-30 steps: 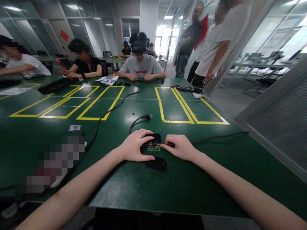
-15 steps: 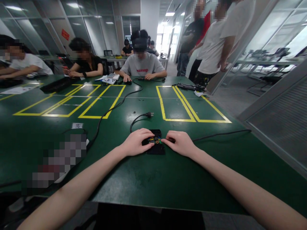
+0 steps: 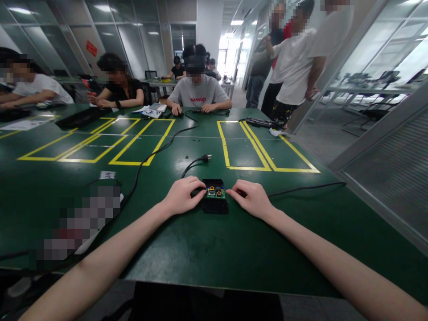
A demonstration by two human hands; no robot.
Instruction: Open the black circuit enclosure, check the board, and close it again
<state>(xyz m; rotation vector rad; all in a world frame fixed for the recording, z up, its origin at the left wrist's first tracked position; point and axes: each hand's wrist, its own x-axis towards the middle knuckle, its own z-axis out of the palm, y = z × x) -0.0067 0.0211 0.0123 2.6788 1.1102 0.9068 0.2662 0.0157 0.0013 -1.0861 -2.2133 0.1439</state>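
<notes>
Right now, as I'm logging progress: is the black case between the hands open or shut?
The black case is open: the green circuit board and its copper-coloured coils show uncovered.

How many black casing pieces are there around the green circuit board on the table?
2. The near casing piece lies in front of the circuit board; the far casing piece lies just behind it. Anything beneath the board is hidden.

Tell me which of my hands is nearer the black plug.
Left. Your left hand lies this side of the black plug, slightly leftward; your right hand is farther off, to its right.
</notes>
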